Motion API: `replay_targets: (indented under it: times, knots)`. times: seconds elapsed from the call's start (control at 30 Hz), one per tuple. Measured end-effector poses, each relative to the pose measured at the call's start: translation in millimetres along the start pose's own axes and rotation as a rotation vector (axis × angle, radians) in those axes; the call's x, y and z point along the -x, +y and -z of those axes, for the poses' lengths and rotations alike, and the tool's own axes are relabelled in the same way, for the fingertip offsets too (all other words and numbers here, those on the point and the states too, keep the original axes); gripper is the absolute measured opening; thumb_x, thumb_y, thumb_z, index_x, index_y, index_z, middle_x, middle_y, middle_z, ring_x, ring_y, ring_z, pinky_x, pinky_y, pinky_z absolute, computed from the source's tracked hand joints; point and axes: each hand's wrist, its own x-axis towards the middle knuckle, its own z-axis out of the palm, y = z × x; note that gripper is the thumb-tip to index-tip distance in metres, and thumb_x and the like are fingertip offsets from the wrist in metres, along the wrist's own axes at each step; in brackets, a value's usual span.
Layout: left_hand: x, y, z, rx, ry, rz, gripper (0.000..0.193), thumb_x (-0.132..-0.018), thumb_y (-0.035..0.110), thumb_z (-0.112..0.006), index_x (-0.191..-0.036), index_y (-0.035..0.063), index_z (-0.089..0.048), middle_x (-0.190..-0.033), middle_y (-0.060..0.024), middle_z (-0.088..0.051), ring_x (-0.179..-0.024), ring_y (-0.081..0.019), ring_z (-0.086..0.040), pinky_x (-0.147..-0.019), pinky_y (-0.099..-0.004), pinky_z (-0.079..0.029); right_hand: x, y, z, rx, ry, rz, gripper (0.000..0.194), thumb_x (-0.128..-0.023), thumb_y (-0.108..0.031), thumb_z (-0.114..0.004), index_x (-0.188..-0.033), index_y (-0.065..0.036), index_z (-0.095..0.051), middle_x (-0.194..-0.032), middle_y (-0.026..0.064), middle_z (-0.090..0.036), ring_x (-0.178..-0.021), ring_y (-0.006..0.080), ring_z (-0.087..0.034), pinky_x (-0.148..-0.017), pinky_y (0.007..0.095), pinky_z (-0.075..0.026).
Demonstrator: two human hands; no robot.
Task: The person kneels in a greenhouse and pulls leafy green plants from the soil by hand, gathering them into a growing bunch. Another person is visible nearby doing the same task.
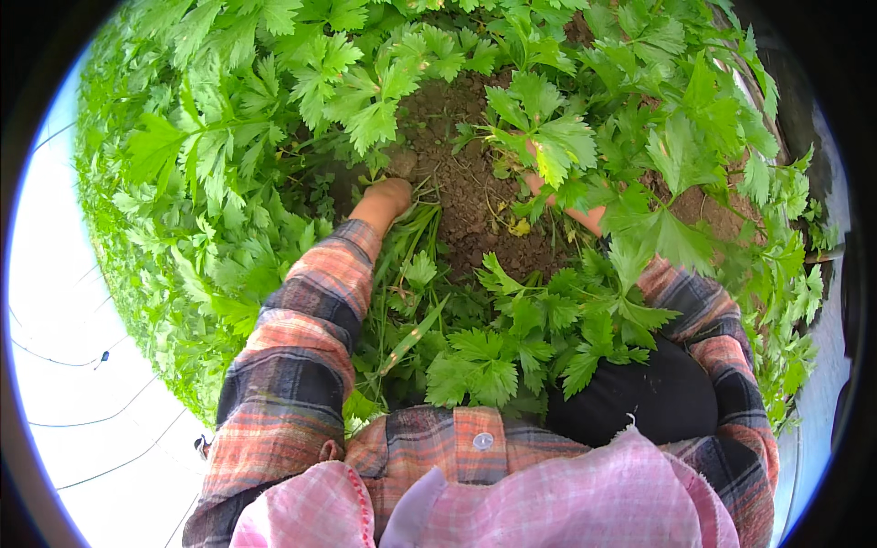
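My left hand (388, 195) reaches down to the soil at the left side of a bare patch of brown earth (473, 185). Long narrow grass blades (426, 222) lie against its wrist and below it; the fingers are hidden, so a hold on them cannot be made out. Partly covered by leaves, my right hand (538, 179) is low among the plants on the patch's right side. A leafy green plant with lobed, celery-like leaves (548, 137) hangs over it, one leaf partly yellow. Its fingers are hidden too.
Dense celery-like plants (233, 157) surround the patch on every side. More of them (479, 370) grow close before my body, beside my black-clad knee (637, 390). A small yellow leaf (519, 227) lies on the soil. Pale sheeting (808, 411) runs along the far right edge.
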Motion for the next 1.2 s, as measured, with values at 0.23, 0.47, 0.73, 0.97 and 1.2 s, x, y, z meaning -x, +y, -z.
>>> replay_targets:
  times: [0.23,0.47,0.73,0.97,1.2]
  knots:
    - [32,35,8,-0.312,0.167,-0.164,0.020,-0.079,0.004,-0.056,-0.092,0.0067,-0.071,-0.102,-0.0156,-0.069,-0.094,-0.0330,-0.067,-0.077,-0.0414,-0.055,2,-2,2,0.013,-0.008,-0.013,0.054,-0.083,-0.031,-0.063,-0.126,-0.003,-0.047,-0.124,0.0147,-0.053,-0.105,0.0289,-0.057,-0.093,0.0411,-0.048]
    - [57,53,32,-0.452,0.357,-0.446,0.017,-0.075,0.006,-0.058,-0.088,0.0100,-0.068,-0.089,-0.0116,-0.069,-0.084,-0.0298,-0.068,-0.071,-0.0396,-0.054,4,-4,2,0.032,-0.004,-0.014,0.055,-0.083,-0.033,-0.063,-0.127,-0.004,-0.046,-0.125,0.0149,-0.052,-0.106,0.0290,-0.056,-0.094,0.0414,-0.047]
    - [43,22,104,0.173,0.048,-0.122,0.036,-0.086,0.032,-0.066,-0.103,0.0007,-0.068,-0.104,-0.0247,-0.066,-0.096,-0.0340,-0.065,-0.086,-0.0418,-0.051,-27,-18,-8,0.085,0.006,0.025,0.057,-0.084,-0.034,-0.063,-0.129,-0.004,-0.045,-0.126,0.0151,-0.051,-0.107,0.0290,-0.056,-0.095,0.0417,-0.047]
    - [26,-59,29,0.213,0.098,0.233,0.049,-0.091,0.039,-0.055,-0.108,-0.0052,-0.065,-0.114,-0.0254,-0.063,-0.107,-0.0381,-0.061,-0.090,-0.0425,-0.048,-35,-19,-12,0.069,0.001,0.027,0.058,-0.084,-0.035,-0.063,-0.130,-0.004,-0.044,-0.127,0.0152,-0.050,-0.108,0.0291,-0.055,-0.096,0.0420,-0.047]
    - [13,-20,7,0.416,-0.087,0.295,0.053,-0.083,0.040,-0.067,-0.106,-0.0080,-0.065,-0.111,-0.0276,-0.063,-0.104,-0.0369,-0.062,-0.090,-0.0406,-0.048,-28,-12,-10,-0.015,-0.027,0.008,0.060,-0.085,-0.036,-0.063,-0.131,-0.004,-0.043,-0.129,0.0154,-0.050,-0.109,0.0292,-0.055,-0.097,0.0423,-0.046]
